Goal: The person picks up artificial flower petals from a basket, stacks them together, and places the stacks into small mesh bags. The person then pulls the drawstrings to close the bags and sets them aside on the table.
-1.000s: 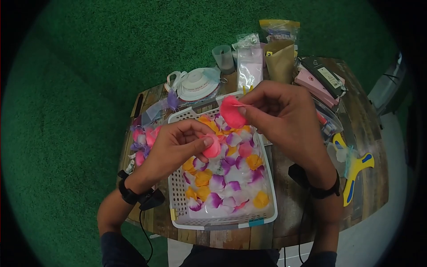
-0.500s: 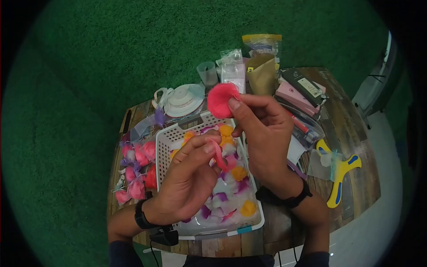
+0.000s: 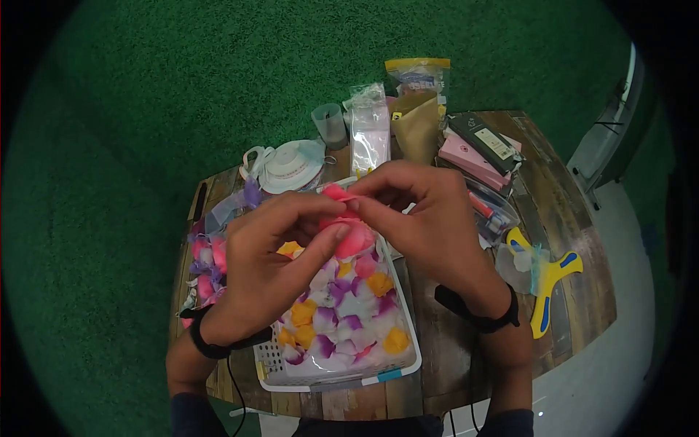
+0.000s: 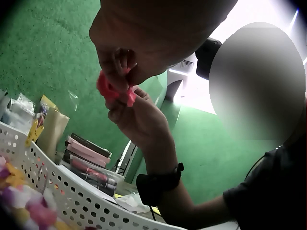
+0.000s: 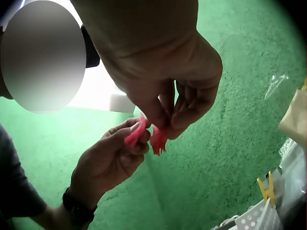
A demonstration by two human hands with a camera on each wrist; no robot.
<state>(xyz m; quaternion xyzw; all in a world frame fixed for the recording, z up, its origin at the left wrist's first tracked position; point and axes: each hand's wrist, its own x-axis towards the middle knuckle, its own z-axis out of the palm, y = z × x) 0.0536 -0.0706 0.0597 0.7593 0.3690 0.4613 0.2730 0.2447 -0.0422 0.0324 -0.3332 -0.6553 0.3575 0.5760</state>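
Both hands are raised over a white perforated basket of purple-white, orange and pink petals. The left hand pinches a pink petal between thumb and fingers. Right beside it, the right hand pinches another pink petal with thumb and index finger. Their fingertips meet or nearly meet. In the right wrist view, the left hand's petal and the right hand's petal hang side by side. Fingers partly cover the pink material in the left wrist view.
Left of the basket lie small pink-and-purple bundles. Behind it stand a white spool, a grey cup, plastic packets and a brown pouch. Boxes and a yellow-blue tool are on the right.
The hands have come together, the right one moving down with its petal. The left hand has turned from palm visible to back visible. Both still hold pink petals, and the head view has shifted.
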